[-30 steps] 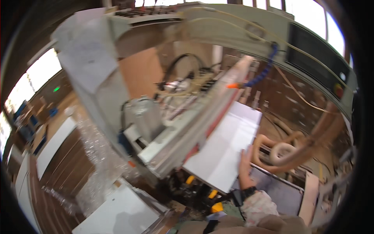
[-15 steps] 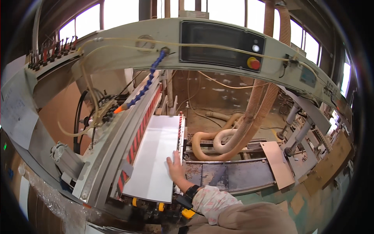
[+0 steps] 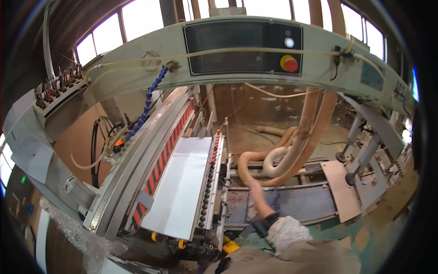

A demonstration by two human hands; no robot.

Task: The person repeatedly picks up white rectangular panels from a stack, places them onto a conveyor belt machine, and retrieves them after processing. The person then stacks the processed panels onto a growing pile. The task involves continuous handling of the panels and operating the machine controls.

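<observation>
My right hand (image 3: pixel 256 188), with a black band at the wrist, reaches forward over the machine's grey bed (image 3: pixel 299 202). It is blurred, so its fingers cannot be made out, and I see nothing held in it. Just beyond it in the picture curves a beige ribbed hose (image 3: pixel 248 169). To its left lies a long white panel (image 3: pixel 180 187), flat on the machine between a red-and-black striped guard (image 3: pixel 157 171) and a row of dark and red round knobs (image 3: pixel 207 192). The hand is apart from the panel. My left hand is out of view.
Overhead spans a pale green beam with a dark control panel (image 3: pixel 237 43) and a red stop button (image 3: pixel 289 63). A blue jointed hose (image 3: pixel 145 109) hangs at left. A tan board (image 3: pixel 341 192) leans at right. Clear plastic wrap (image 3: pixel 77 233) lies at lower left.
My right hand has left the white panel's right edge and moved right, over the grey bed. The view has shifted slightly. The panel stays between the guard and the knobs.
</observation>
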